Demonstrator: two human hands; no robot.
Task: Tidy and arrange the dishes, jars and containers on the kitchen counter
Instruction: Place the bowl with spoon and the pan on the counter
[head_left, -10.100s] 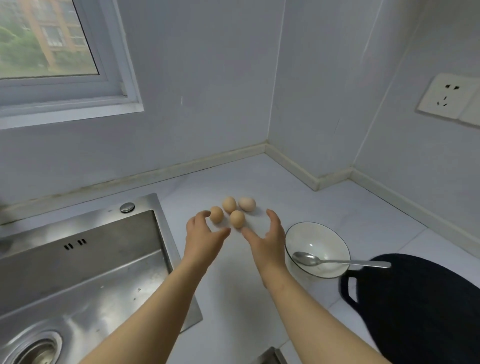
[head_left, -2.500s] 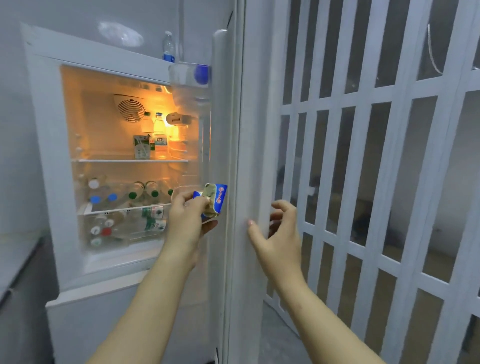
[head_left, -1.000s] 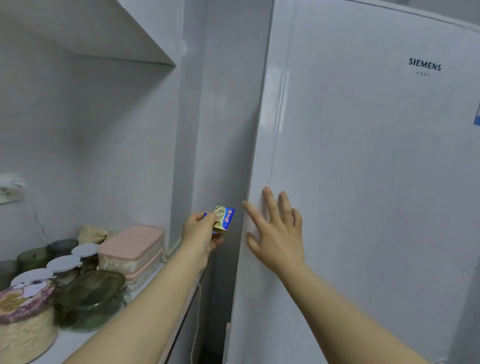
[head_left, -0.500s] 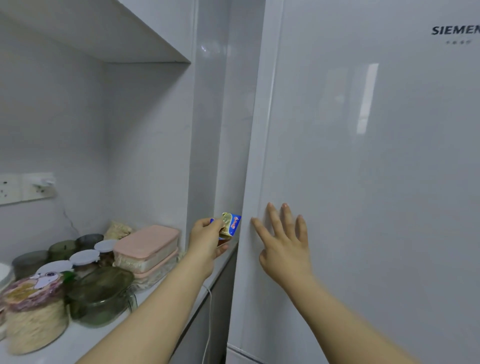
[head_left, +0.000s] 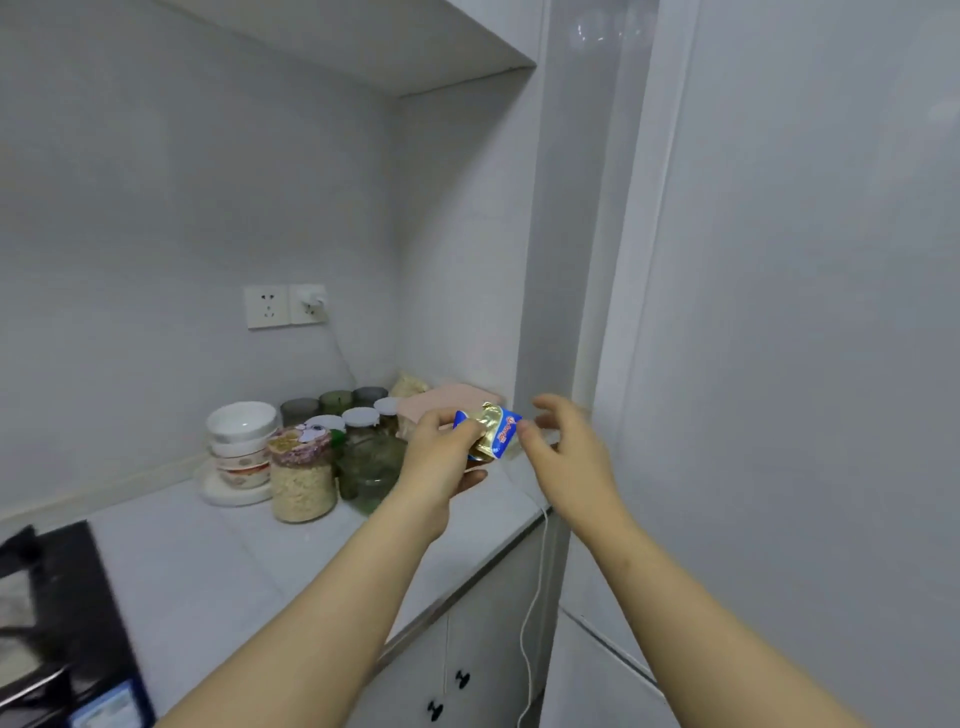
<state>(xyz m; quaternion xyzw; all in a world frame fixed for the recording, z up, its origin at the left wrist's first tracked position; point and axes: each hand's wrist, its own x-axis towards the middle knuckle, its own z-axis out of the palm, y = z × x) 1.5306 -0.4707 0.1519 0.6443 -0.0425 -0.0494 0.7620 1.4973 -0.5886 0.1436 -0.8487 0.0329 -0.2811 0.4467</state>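
Head view, and the big change is the right hand (head_left: 569, 452): half a second ago it lay flat on the fridge door (head_left: 779, 364), and now it has come off the shut door and moved across to the small blue-and-gold foil packet (head_left: 491, 434) at centre frame. The left hand (head_left: 441, 454) still has its fingers (head_left: 467, 423) clamped on that packet's left side, holding it in the air above the right end of the surface (head_left: 208, 561). The right hand's fingers are apart and loosely curved, thumb tip just at the packet's right corner, with no clear grip yet. The gaze has also swung left, from the fridge to the surface. My reading is that the fridge errand is over and the packet is about to be opened or set down among the stored things.

Left of the hands a cluster crowds the back corner: a stack of bowls (head_left: 241, 447) on a plate, an oat jar (head_left: 301, 475), a green glass container (head_left: 374, 467), small white-lidded jars (head_left: 361, 418) and pink boxes (head_left: 447, 397), the last partly hidden behind the left hand. A white cable (head_left: 530, 623) runs from the wall socket (head_left: 285, 306) over the surface's right edge, directly below the hands. The front of the surface is bare; the black hob (head_left: 52, 623) sits at lower left
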